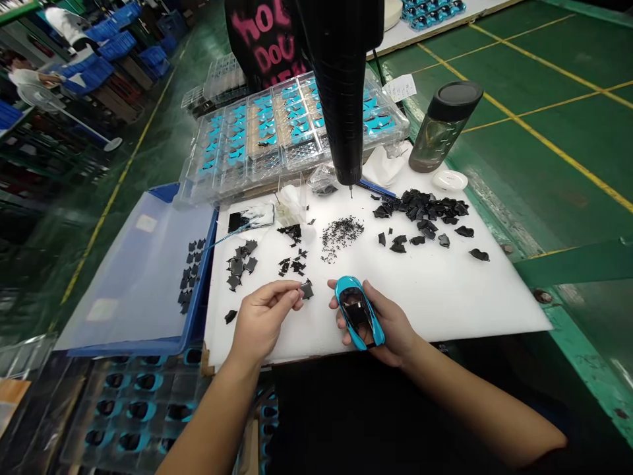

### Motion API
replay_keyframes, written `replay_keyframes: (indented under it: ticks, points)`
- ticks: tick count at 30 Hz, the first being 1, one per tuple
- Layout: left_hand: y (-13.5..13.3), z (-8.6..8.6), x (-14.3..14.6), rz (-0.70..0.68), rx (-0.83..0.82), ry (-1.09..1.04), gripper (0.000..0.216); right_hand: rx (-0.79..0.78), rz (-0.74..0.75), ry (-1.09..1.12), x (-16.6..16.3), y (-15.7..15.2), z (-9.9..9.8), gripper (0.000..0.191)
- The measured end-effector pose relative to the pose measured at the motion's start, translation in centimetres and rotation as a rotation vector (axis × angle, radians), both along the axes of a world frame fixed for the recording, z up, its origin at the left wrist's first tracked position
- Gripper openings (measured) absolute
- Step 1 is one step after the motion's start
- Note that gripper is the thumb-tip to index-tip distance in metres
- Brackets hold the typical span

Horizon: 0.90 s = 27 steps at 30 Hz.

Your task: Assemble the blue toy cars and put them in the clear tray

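My right hand (pixel 390 320) is closed around a blue toy car body (pixel 350 293), its dark cabin facing up. To its left, my left hand (pixel 267 313) pinches a small dark plastic part (pixel 307 289) between thumb and fingertips. The part and the car body are apart, both above the white work board (pixel 435 297). Beyond my hands lies a pile of tiny black screws (pixel 342 234). A black electric screwdriver (pixel 346 119) hangs over it, bit pointing down. Small black parts (pixel 293 264) and flat dark pieces (pixel 241 265) are scattered on the left of the board.
A heap of black parts (pixel 428 208) covers the board's back right, near a bottle (pixel 445 125) and a small white dish (pixel 450 180). Clear trays of blue parts (pixel 291 122) stand behind. A blue bin (pixel 123 284) borders the left; trays of car bodies (pixel 133 409) lie below.
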<state>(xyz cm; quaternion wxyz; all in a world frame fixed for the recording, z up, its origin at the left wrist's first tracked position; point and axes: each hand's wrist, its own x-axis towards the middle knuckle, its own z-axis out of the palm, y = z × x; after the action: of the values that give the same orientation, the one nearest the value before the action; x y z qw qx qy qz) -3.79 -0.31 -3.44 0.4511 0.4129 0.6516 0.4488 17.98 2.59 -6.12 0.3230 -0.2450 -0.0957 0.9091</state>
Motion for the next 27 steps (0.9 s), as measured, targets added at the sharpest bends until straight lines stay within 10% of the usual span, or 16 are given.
replay_keyframes:
  ticks: [16, 27]
  points:
    - [-1.5, -0.3, 2.3, 0.033, 0.369, 0.441, 0.008, 0.006, 0.023, -0.031, 0.0, -0.1, 0.3, 0.045]
    - [0.7, 0.5, 3.3, -0.494, 0.918, 0.814, 0.032, 0.06, 0.097, -0.102, -0.1, -0.3, 0.4, 0.053]
